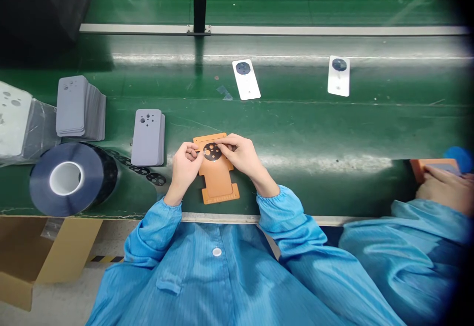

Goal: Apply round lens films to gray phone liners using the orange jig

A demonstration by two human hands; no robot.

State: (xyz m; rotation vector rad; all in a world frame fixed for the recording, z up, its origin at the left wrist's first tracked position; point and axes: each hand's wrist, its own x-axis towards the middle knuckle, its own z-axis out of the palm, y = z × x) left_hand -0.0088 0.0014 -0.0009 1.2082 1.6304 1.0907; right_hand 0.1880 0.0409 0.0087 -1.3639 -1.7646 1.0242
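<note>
Along the bench's (314,133) front edge, right of film roll (91,180) and open carton (61,257), a disc (212,156) is pinched by both hands (241,156).

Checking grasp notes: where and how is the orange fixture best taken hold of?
Probably pinch the orange fixture by its near end's side edges, from the person's side: it widens there, clear of the left hand and right hand beside the black disc.

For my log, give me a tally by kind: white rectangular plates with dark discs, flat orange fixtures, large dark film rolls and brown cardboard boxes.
White rectangular plates with dark discs: 2
Flat orange fixtures: 2
Large dark film roll: 1
Brown cardboard box: 1
Total: 6
</note>
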